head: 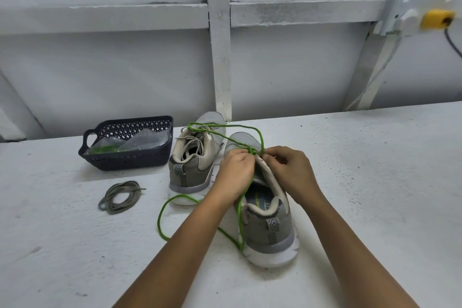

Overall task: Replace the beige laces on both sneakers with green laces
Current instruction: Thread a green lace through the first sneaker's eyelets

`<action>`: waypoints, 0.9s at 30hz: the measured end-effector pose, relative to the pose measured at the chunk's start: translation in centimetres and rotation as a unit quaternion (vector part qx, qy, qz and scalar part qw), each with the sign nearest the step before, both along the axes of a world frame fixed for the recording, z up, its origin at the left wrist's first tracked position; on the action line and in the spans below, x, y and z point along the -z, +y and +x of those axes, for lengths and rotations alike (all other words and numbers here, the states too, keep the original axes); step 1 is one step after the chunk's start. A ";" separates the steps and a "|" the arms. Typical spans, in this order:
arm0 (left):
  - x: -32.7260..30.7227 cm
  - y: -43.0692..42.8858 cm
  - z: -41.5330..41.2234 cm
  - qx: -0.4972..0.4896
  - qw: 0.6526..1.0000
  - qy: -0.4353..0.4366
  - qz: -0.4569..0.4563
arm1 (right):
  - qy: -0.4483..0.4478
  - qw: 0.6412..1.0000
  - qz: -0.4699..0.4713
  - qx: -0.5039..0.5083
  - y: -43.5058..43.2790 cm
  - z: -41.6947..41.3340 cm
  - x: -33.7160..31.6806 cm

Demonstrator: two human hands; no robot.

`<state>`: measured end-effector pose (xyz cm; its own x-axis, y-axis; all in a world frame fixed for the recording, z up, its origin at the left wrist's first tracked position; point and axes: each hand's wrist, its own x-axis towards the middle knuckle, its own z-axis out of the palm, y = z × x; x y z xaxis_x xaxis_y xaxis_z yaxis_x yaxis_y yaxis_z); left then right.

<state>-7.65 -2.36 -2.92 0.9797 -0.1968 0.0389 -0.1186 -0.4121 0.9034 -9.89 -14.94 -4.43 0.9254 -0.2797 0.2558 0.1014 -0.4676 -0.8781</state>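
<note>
**A:** Where's the green lace?

**B:** Mid-frame, at the near sneaker's front eyelets, with slack looping left and upward. The left hand and right hand pinch it there, fingers curled.

**A:** Tips?

**B:** I'd even both ends before crossing upward. The far sneaker, left of centre, is still beige-laced.

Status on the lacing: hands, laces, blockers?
Left hand and right hand both pinch the green lace at the near sneaker eyelets. Not yet relaced: far sneaker, beige lace in. Coiled on table: removed lace. No blockers.
</note>
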 end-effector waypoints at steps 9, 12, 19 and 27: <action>1.3 -0.7 0.2 -0.024 0.978 -0.110 0.177 | 0.027 0.988 0.152 -0.020 0.6 -1.1 0.6; 1.1 -0.6 -0.5 -0.069 0.973 -0.180 0.123 | 0.022 0.983 0.180 -0.007 0.7 -1.1 0.7; -2.4 2.8 -0.3 -0.038 0.899 0.055 -0.434 | 0.027 0.968 0.249 -0.018 0.6 -1.0 1.1; -6.2 8.0 1.2 -0.120 0.992 -0.043 0.018 | 0.023 0.971 0.238 -0.012 0.5 -1.0 1.4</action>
<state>-6.49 5.67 3.26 0.9920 0.0384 0.1206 -0.0886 -0.4694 0.8785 -10.87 -14.41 -5.81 0.9406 -0.3338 0.0615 0.0629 -0.0065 -0.9980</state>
